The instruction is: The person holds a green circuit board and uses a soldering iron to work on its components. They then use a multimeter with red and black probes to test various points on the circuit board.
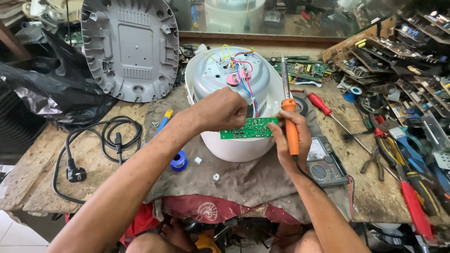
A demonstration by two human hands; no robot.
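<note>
Fingers of our left hand (224,111) pinch the green circuit board (249,128) over the upturned white cooker (232,98); our right hand (290,140) grips the orange soldering iron (289,117), tip raised. Base plate (130,47) off, wires still attached; soldering looks unfinished.

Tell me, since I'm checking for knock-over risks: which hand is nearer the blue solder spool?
Left. The left hand holds the green circuit board just above-right of the blue solder spool; the right hand, gripping the soldering iron, is farther right.
</note>
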